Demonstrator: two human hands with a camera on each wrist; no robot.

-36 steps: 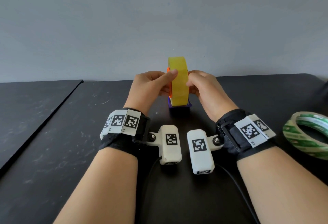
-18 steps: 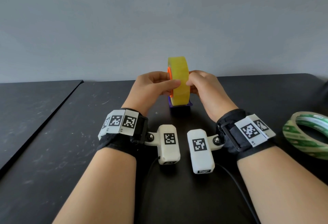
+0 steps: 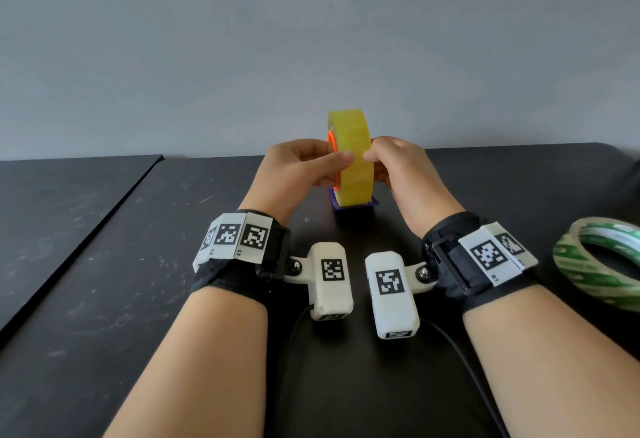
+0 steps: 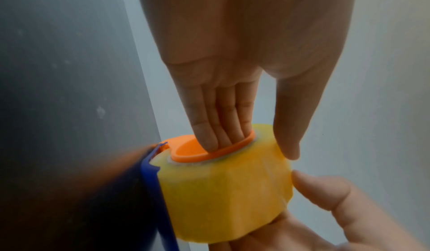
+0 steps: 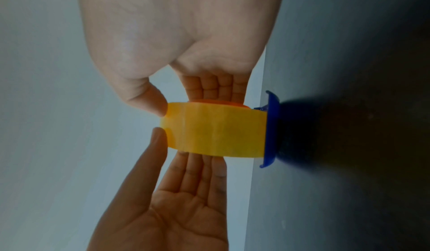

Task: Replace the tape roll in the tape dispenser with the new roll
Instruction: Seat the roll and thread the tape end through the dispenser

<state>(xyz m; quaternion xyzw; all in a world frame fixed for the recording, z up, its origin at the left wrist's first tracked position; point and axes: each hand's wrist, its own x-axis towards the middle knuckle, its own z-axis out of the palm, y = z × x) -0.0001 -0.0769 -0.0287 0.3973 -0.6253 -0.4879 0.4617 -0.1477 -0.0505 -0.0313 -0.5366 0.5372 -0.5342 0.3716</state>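
A yellow tape roll (image 3: 356, 184) stands on edge in the blue dispenser (image 3: 356, 207) at the table's middle. An orange core (image 4: 186, 152) fills its hole. My left hand (image 3: 329, 167) grips the roll from the left: its fingers (image 4: 209, 141) reach into the orange core and the thumb lies on the outer tape face. My right hand (image 3: 377, 163) pinches the roll from the right, thumb (image 5: 151, 102) at the rim and fingers against the core side. In the right wrist view the roll (image 5: 216, 129) touches the dispenser (image 5: 271, 126).
A green tape roll (image 3: 602, 261) lies flat on the black table (image 3: 138, 281) at the right, beside my right wrist. A seam runs along the table's left part. A grey wall stands just behind the dispenser.
My left thumb has slid a little down and across the roll's outer face. The right thumb has come closer to it. The roll and dispenser stay in place.
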